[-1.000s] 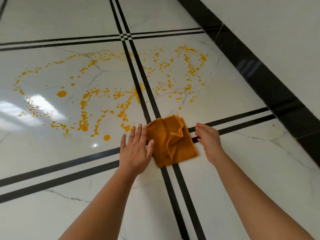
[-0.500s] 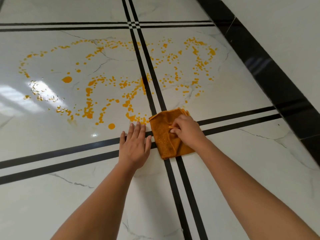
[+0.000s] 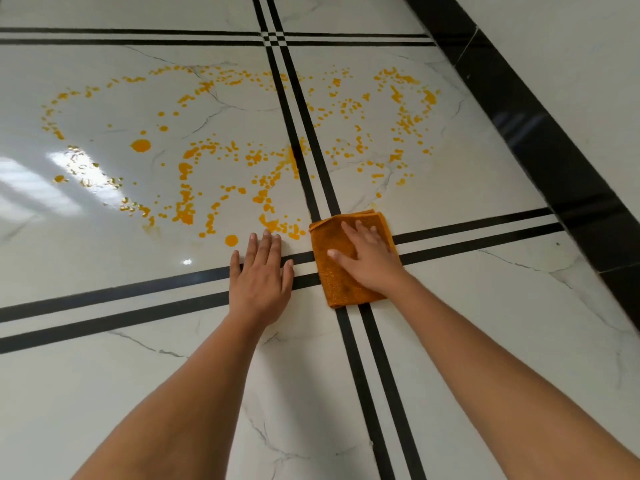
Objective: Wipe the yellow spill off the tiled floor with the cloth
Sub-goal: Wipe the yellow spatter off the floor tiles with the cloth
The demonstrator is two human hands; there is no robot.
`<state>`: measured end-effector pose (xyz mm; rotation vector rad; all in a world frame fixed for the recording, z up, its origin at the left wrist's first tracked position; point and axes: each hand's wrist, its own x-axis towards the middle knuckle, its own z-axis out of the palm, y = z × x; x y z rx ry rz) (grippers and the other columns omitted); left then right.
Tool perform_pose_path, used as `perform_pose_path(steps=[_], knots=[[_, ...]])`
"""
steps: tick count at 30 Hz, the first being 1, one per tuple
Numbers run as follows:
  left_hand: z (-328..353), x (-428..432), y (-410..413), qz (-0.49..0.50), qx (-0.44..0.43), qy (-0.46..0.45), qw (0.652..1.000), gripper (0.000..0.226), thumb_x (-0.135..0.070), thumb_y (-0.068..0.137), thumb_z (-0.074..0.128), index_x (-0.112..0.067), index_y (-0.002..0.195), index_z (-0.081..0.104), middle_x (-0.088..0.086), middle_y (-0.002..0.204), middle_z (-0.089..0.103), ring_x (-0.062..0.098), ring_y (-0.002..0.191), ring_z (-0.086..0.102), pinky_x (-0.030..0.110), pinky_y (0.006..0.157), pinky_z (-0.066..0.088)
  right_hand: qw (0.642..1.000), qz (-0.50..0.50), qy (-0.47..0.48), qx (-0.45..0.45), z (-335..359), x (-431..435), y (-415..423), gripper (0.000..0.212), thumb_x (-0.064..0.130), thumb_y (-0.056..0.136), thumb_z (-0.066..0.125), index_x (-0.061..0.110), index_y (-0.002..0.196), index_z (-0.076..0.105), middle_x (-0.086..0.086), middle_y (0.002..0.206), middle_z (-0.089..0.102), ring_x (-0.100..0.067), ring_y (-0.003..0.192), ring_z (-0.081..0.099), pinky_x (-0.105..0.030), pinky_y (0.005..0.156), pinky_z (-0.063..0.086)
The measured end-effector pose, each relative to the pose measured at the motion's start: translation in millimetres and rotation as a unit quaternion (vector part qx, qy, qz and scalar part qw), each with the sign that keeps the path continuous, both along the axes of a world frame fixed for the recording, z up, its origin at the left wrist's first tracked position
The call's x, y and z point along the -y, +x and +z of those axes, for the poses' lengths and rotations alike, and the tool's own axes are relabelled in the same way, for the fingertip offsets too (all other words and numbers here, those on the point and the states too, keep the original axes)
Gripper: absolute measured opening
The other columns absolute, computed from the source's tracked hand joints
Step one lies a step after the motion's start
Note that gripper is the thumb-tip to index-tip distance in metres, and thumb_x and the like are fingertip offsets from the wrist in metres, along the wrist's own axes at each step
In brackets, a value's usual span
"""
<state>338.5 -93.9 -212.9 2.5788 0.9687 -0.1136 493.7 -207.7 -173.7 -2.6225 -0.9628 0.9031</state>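
Right hand: the right hand (image 3: pixel 367 261) lies flat on the cloth (image 3: pixel 337 287), fingers straight and slightly spread, pressing down and pinching nothing.
Left hand: the left hand (image 3: pixel 261 282) is flat on the floor (image 3: pixel 311 393) just beside the cloth, fingers straight and together, holding nothing; its fingertips are near the closest drops.
Cloth: orange and folded, it sits on the crossing of the black lines (image 3: pixel 356 341). Its far edge is at the near rim of the spill (image 3: pixel 185 216), and its left edge is just beside the nearest drops.
Spill: yellow drops and blobs spread in a broad loop over two tiles, on both sides of the lines; some are lost in glare at the left.
Done: the cloth is folded, placed and under a pressing hand.
Left: by my reading, nearly everything. No wiped path shows, so the whole loop remains to be swept.
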Motion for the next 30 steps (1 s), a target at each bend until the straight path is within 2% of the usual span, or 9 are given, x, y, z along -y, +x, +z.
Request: perform_pose_path(steps=[2, 5, 10, 14, 20, 24, 25, 29, 30], knots=[[-0.9, -6.3, -1.6, 0.004, 0.006, 0.013, 1.0, 0.058, -0.043, 0.098, 0.011, -0.02, 0.149, -0.004, -0.001, 0.157, -0.009, 0.016, 0.143, -0.014, 0.039, 0.113, -0.01, 0.996, 0.018, -0.039, 0.083, -19.7, -6.1, -6.8, 0.071, 0.067, 0.089, 0.025, 0.04, 0.146, -0.009, 0.0, 0.157, -0.016, -0.027, 0.142, -0.018, -0.053, 0.112, -0.005], [-5.4, -23.1, -9.3, 0.012, 0.01, 0.029, 0.999, 0.059, -0.043, 0.097, 0.011, -0.019, 0.149, -0.005, 0.0, 0.157, -0.009, 0.017, 0.143, -0.015, 0.04, 0.113, -0.01, 0.987, 0.01, -0.047, 0.154, -35.3, -18.4, -16.4, 0.066, 0.066, 0.09, 0.015, 0.043, 0.143, -0.018, -0.003, 0.155, -0.021, -0.032, 0.14, -0.023, -0.057, 0.11, -0.008], [-11.4, -49.2, -26.6, 0.009, 0.04, 0.057, 0.998, 0.063, -0.045, 0.091, 0.002, -0.019, 0.149, -0.005, -0.001, 0.157, -0.009, 0.015, 0.142, -0.017, 0.04, 0.113, -0.012, 0.976, -0.042, -0.041, 0.21, -44.0, -47.0, -27.6, 0.06, 0.062, 0.092, 0.012, 0.046, 0.141, -0.018, -0.003, 0.156, -0.017, -0.039, 0.141, -0.016, -0.064, 0.108, -0.002], [-12.6, -80.7, -50.3, 0.05, 0.043, 0.071, 0.995, 0.067, -0.047, 0.088, 0.003, -0.018, 0.149, -0.002, -0.002, 0.157, -0.007, 0.013, 0.142, -0.015, 0.038, 0.112, -0.012, 0.974, -0.098, -0.037, 0.199, -46.0, -84.3, -40.1, 0.059, 0.056, 0.095, 0.011, 0.038, 0.146, -0.012, 0.005, 0.157, -0.016, -0.028, 0.142, -0.017, -0.065, 0.109, -0.001], [-22.5, -110.3, -71.9, 0.067, 0.01, 0.044, 0.997, 0.07, -0.052, 0.088, 0.001, -0.017, 0.148, -0.006, -0.003, 0.155, -0.014, 0.012, 0.14, -0.019, 0.04, 0.112, -0.011, 0.964, 0.122, 0.026, 0.234, -51.0, -89.9, -91.6, 0.058, 0.056, 0.092, 0.008, 0.038, 0.146, -0.003, 0.011, 0.156, -0.003, -0.021, 0.145, -0.003, -0.059, 0.111, 0.007], [-23.7, -109.7, -73.3, 0.064, 0.024, 0.049, 0.996, 0.069, -0.052, 0.088, 0.002, -0.017, 0.148, -0.005, -0.004, 0.153, -0.016, 0.012, 0.141, -0.017, 0.039, 0.112, -0.012, 0.975, -0.077, -0.032, 0.204, -51.2, -114.0, -65.1, 0.056, 0.053, 0.096, 0.008, 0.037, 0.146, -0.011, 0.009, 0.157, -0.01, -0.022, 0.144, -0.012, -0.059, 0.112, -0.002], [-24.3, -109.6, -73.8, 0.064, 0.028, 0.053, 0.996, 0.068, -0.051, 0.09, 0.004, -0.017, 0.148, -0.004, -0.004, 0.152, -0.016, 0.013, 0.141, -0.016, 0.039, 0.112, -0.012, 0.975, -0.081, -0.029, 0.206, -51.3, -127.8, -72.5, 0.056, 0.052, 0.096, 0.009, 0.036, 0.146, -0.01, 0.007, 0.157, -0.01, -0.023, 0.144, -0.012, -0.059, 0.112, -0.003], [-27.0, -110.6, -74.1, 0.068, 0.043, 0.053, 0.995, 0.066, -0.05, 0.091, 0.007, -0.016, 0.146, -0.005, -0.003, 0.153, -0.013, 0.012, 0.141, -0.016, 0.039, 0.112, -0.012, 0.955, 0.173, 0.041, 0.239, -53.1, -108.7, -96.6, 0.057, 0.053, 0.094, 0.012, 0.036, 0.147, 0.0, 0.009, 0.157, 0.0, -0.022, 0.145, -0.001, -0.057, 0.111, 0.007], [-27.4, -110.5, -74.2, 0.067, 0.047, 0.052, 0.995, 0.065, -0.049, 0.091, 0.006, -0.017, 0.146, -0.006, -0.003, 0.153, -0.014, 0.012, 0.141, -0.017, 0.039, 0.112, -0.012, 0.953, 0.185, 0.031, 0.237, -50.8, -99.7, -87.8, 0.058, 0.054, 0.093, 0.011, 0.038, 0.147, -0.001, 0.011, 0.156, -0.001, -0.021, 0.145, -0.001, -0.057, 0.112, 0.008]])
